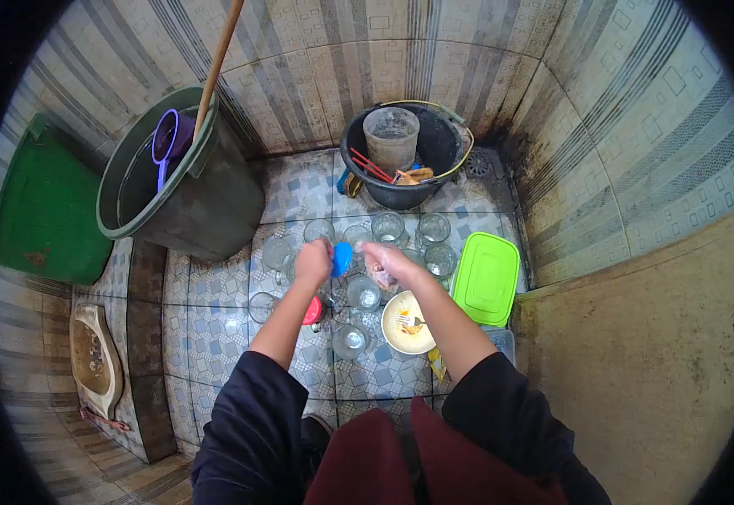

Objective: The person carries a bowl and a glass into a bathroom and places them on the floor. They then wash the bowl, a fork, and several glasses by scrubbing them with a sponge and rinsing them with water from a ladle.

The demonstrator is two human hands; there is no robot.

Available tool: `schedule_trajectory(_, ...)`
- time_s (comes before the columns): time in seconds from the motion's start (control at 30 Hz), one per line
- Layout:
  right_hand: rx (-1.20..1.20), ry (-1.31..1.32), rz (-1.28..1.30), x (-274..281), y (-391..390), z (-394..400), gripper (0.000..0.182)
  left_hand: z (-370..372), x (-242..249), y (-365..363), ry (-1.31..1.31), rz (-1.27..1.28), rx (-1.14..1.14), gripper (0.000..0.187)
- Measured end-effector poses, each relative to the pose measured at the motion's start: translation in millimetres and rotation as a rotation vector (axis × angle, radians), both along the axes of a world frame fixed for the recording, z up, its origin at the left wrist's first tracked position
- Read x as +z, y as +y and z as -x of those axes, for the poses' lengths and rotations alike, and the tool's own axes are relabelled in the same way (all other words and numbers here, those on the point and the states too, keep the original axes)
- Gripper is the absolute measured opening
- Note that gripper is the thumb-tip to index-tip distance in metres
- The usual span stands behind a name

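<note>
My left hand (314, 259) is closed around a round, flat blue lid (343, 258) that sticks out to its right. Just across from it is my right hand (390, 263), fingers curled over a pale, crumpled thing (379, 275) that I cannot make out. Several clear drinking glasses stand on the tiles around both hands, among them a glass (364, 294) below them and another glass (388, 226) behind. A red lid (312, 310) shows beside my left forearm. Next to my right forearm is a cream bowl (396, 343) holding a fork (411, 321) and food scraps.
A black tub (357, 160) with a grey container and utensils stands at the back wall. To the left is a large grey bin (224, 202) with a purple dipper (163, 160) and a wooden pole (218, 71). A lime-green lidded box (486, 279) lies at right.
</note>
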State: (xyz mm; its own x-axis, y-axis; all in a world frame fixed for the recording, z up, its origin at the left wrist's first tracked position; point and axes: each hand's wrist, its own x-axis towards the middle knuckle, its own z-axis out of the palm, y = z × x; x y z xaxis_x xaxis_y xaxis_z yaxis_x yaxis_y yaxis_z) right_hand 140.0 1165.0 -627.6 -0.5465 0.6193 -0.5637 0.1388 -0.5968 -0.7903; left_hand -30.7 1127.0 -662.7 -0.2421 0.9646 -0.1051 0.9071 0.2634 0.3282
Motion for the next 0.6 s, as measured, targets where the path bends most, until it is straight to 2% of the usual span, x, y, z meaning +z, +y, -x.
schedule_trajectory(0.03,-0.093,0.028,0.023,-3,0,2,0.038,3,8,0,0.002,-0.008,-0.005,0.009)
schedule_trajectory(0.1,-0.235,0.037,-0.195,-25,8,11,0.04,3,30,9,-0.843,0.157,0.185,0.013)
schedule_trajectory(0.13,-0.368,0.058,-0.344,0,1,15,0.038,0,45,8,-1.1,0.232,0.127,0.017)
schedule_trajectory(0.17,-0.5,-0.145,-0.612,-17,8,28,0.032,-13,64,6,-1.087,0.223,0.088,0.017)
schedule_trajectory(0.23,-0.655,-0.245,-1.045,28,-2,36,0.025,-40,94,-1,-1.569,0.06,0.18,0.017)
schedule_trajectory(0.3,-0.695,-0.22,-1.205,61,-8,41,0.02,-42,72,15,-1.968,-0.17,0.105,0.029)
schedule_trajectory(0.33,-0.738,-0.18,-1.19,73,-12,44,0.023,-45,88,14,-2.0,-0.094,0.183,0.038)
schedule_trajectory(0.37,-0.75,-0.16,-1.198,77,-9,45,0.023,-52,104,13,-1.984,-0.106,0.167,0.038)
schedule_trajectory(0.47,-0.591,-0.278,-1.475,89,-9,40,0.03,-61,127,7,-1.924,0.001,0.093,0.046)
schedule_trajectory(0.5,-0.593,-0.26,-1.475,93,-10,39,0.03,-60,130,2,-1.912,-0.011,0.096,0.046)
schedule_trajectory(0.57,-0.555,-0.424,-1.457,103,-10,36,0.033,-61,142,-9,-2.017,0.028,0.212,0.04)
schedule_trajectory(0.6,-0.554,-0.429,-1.281,108,-9,36,0.035,-60,143,-12,-2.063,0.036,0.145,0.032)
